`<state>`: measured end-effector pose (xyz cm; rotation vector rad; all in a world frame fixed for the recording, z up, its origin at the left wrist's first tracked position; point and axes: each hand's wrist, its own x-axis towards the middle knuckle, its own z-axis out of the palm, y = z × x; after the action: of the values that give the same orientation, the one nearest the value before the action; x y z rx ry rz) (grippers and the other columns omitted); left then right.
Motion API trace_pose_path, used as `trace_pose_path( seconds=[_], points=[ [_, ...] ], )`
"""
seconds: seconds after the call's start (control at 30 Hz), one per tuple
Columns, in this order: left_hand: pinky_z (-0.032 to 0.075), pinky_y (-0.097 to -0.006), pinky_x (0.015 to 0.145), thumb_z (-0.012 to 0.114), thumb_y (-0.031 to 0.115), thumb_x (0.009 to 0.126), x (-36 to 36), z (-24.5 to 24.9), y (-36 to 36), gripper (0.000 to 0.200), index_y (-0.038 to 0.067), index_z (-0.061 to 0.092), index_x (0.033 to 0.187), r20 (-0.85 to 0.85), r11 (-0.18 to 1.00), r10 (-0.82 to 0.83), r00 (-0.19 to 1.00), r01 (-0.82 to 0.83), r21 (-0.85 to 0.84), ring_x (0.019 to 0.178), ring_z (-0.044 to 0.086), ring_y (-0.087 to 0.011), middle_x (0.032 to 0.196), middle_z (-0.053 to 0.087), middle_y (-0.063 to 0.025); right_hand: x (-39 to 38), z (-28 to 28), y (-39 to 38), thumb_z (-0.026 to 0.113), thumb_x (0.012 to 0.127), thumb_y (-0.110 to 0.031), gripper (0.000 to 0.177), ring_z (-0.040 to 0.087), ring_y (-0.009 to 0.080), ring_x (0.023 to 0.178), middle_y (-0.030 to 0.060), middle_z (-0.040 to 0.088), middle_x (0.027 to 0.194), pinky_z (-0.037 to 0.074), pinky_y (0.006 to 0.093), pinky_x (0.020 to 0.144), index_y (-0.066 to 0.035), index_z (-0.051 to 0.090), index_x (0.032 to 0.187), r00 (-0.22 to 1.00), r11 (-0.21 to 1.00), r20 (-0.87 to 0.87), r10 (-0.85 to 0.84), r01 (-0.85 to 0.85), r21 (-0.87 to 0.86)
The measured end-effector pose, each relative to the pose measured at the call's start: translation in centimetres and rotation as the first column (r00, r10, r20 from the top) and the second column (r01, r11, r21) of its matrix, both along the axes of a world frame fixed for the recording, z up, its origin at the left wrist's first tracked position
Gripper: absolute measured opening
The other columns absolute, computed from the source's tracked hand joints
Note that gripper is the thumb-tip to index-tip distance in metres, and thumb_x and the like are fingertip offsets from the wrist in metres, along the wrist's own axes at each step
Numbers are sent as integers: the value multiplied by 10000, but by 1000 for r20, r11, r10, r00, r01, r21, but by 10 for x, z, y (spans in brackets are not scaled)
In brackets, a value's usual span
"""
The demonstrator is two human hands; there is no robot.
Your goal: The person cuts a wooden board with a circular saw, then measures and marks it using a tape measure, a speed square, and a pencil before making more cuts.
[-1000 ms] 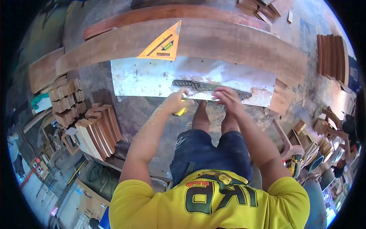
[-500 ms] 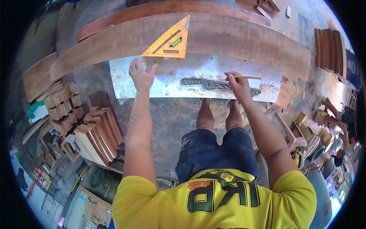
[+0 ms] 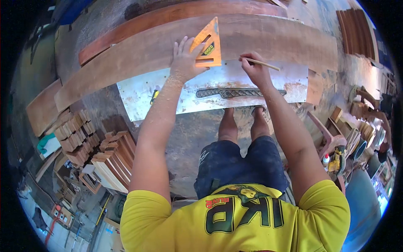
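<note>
Orange triangular speed square [image 3: 210, 49], black label

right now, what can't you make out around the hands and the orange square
All in the head view:
- tip of the pencil: hidden by the right hand, so contact with the plank is unclear.
- the orange square: one corner is covered by the left hand; its scale marks are too small.
- the small yellow thing on the metal sheet: too small to identify.

Left hand [image 3: 184, 63] pressing orange square [image 3: 208, 45] on plank [image 3: 273, 42], right hand [image 3: 254, 69] gripping pencil [image 3: 264, 64]
</note>
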<state>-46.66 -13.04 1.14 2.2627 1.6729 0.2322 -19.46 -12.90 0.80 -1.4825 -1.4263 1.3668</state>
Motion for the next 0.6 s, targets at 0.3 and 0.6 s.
trace_pose_path(
  seconds=[0.3,0.6],
  points=[
    [154,-678,1119,856,529,588,29,-7,4,906,226,512,1370,-4,998,51,999,-51,34,1404,276,-405,1434,382,-157,2,-18,26,697,837,-138,144,690,208,769,123,711,838,540,318,670,-21,675,919,962,970,196,188,-214,119],
    [150,-692,1111,866,509,592,33,-5,6,897,231,515,1369,-9,996,82,997,-82,18,1406,275,-405,1445,377,-154,-2,-15,27,720,839,-140,159,706,227,790,139,718,857,550,323,685,-12,684,925,967,974,145,207,-218,60]
  ],
)
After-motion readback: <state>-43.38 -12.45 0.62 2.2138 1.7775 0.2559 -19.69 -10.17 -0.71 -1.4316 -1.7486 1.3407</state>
